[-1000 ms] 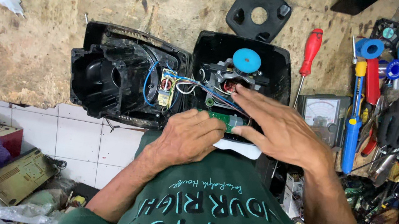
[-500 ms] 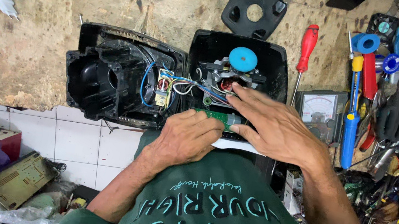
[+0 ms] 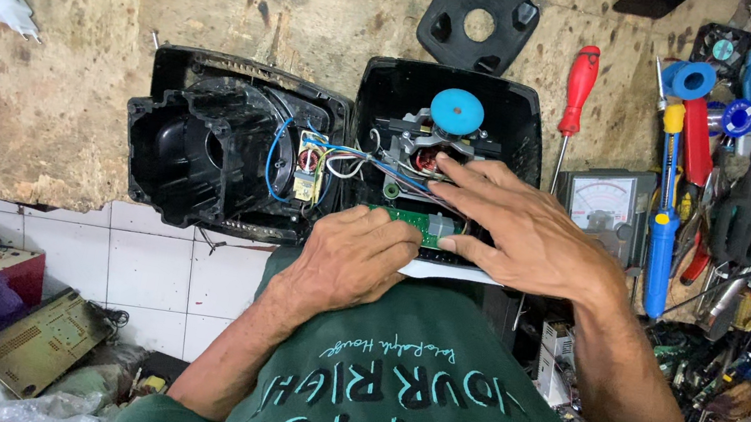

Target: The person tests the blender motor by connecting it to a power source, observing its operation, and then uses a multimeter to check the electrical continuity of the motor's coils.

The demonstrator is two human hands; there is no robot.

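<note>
Already opened, the black motor housing (image 3: 451, 113) lies beneath the grip, where its green circuit board (image 3: 414, 222) is pinched by the left hand (image 3: 348, 257) and right hand (image 3: 532, 236), the emptied shell (image 3: 204, 149) left aside, unassembled.

Illumination is bright, even and diffuse. Shadows are soft and short. Focus is sharp at centre. Wide-angle distortion bends the edges. Interior of the black housing (image 3: 224, 152) remains dark.
</note>
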